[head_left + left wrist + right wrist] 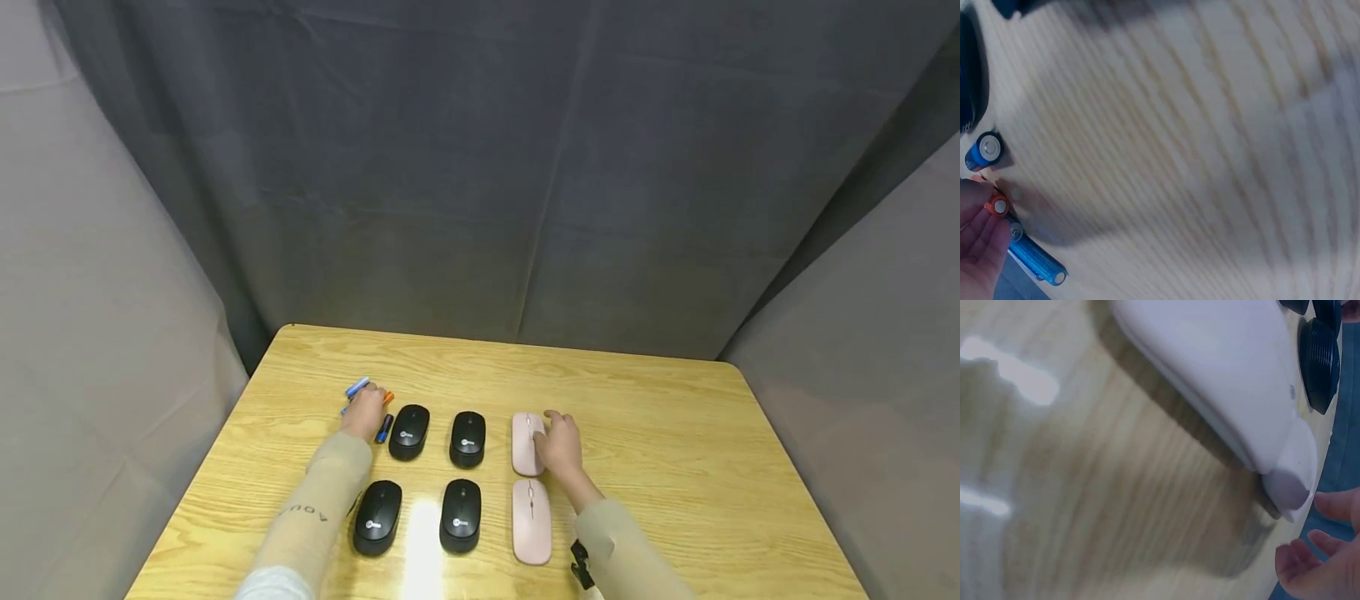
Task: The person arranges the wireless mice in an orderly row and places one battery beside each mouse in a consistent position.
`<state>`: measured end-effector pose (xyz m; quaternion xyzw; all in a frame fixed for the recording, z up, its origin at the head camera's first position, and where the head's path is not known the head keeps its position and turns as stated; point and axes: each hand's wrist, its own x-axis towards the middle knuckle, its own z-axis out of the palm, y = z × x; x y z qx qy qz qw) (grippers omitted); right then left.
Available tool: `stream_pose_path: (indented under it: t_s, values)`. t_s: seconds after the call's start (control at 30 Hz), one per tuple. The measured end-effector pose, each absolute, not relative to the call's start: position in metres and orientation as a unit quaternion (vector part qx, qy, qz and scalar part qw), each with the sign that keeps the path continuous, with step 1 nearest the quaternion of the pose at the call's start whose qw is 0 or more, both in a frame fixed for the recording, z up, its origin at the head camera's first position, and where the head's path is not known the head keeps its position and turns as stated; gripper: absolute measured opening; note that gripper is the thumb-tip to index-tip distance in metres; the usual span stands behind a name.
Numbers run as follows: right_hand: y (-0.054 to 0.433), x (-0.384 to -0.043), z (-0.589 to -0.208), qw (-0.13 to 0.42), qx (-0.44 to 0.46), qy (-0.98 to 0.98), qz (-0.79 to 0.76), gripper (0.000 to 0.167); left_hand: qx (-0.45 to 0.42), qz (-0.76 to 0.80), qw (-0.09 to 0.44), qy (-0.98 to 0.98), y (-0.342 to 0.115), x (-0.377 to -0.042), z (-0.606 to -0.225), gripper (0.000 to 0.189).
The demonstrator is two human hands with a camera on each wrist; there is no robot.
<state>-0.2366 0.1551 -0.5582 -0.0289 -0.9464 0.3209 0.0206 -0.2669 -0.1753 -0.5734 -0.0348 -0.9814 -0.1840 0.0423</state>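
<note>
My left hand [364, 412] is at the far left of the table, its thumb and fingertips pinching an orange battery [999, 205]. Beside it in the left wrist view lie blue batteries [1038, 259], and a dark battery with a blue end [985, 150] stands a little apart. The hand hides part of this group in the head view. My right hand [562, 446] is at the right side of the far pink computer mouse [527, 454], fingers loosely bent and not wrapped around it. Thumb and mouse edge are close; contact is unclear. The near pink mouse [532, 525] lies just below.
Black computer mice stand in two rows left of the pink ones, including a far one [408, 432] beside the batteries and a near one [461, 517]. The wooden table [675, 467] extends to the right. A dark curtain [450, 208] hangs behind its far edge.
</note>
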Motion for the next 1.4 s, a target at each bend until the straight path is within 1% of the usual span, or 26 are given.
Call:
stream_pose_path:
  t_s: [0.23,0.43,0.63,0.7,0.8,0.93,1.17,1.3,1.4]
  values:
    - [0.164,-0.232,-0.569,-0.010,-0.052,-0.913,0.404,0.042,-0.024,-0.182,0.056,-0.981,-0.176,-0.268,-0.576,0.008]
    - [0.164,-0.228,-0.574,-0.041,-0.085,-0.882,0.462,0.037,-0.026,-0.176,0.066,-0.982,-0.177,-0.269,-0.578,0.011]
    - [0.164,-0.230,-0.579,-0.044,-0.090,-0.872,0.478,0.035,-0.018,-0.187,0.065,-0.980,-0.178,-0.269,-0.579,0.016]
    - [0.164,-0.230,-0.580,-0.043,-0.092,-0.873,0.478,0.036,0.005,-0.216,0.050,-0.975,-0.178,-0.269,-0.578,0.017]
    - [0.163,-0.231,-0.579,-0.041,-0.094,-0.874,0.475,0.036,0.060,-0.280,0.018,-0.958,-0.178,-0.268,-0.572,0.022]
    - [0.161,-0.231,-0.579,-0.040,-0.091,-0.877,0.470,0.035,0.111,-0.362,-0.005,-0.926,-0.180,-0.270,-0.565,0.026]
    - [0.160,-0.231,-0.582,-0.033,-0.090,-0.878,0.469,0.034,0.104,-0.470,-0.009,-0.877,-0.165,-0.275,-0.553,0.025]
    - [0.161,-0.231,-0.582,-0.031,-0.085,-0.878,0.470,0.034,0.091,-0.512,-0.003,-0.854,-0.142,-0.274,-0.546,0.024]
    - [0.160,-0.231,-0.583,-0.032,-0.086,-0.878,0.470,0.034,0.081,-0.541,-0.010,-0.837,-0.123,-0.270,-0.540,0.022]
